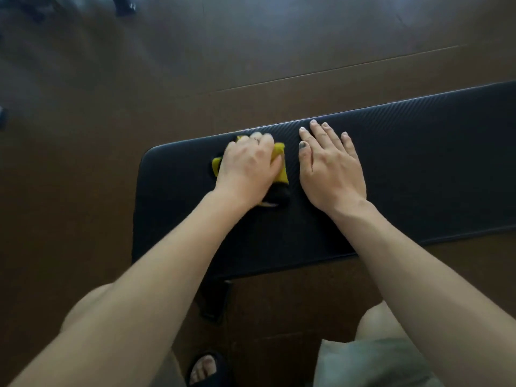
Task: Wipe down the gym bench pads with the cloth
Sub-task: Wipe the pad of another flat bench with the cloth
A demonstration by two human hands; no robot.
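A black textured bench pad [418, 169] runs from the middle of the view out to the right edge. My left hand [248, 166] grips a bunched yellow and black cloth [279, 163] and presses it on the pad near its left end. The cloth shows at both sides of the hand and below it; most of it is hidden under my palm. My right hand [329, 169] lies flat on the pad just right of the cloth, fingers straight and pointing to the far edge.
Brown flooring [139, 79] surrounds the bench. A black bench leg [216, 303] stands under the near edge. My sandalled foot [205, 368] and my knee [377, 328] are close to the bench. Dark objects [122, 4] sit at the far left.
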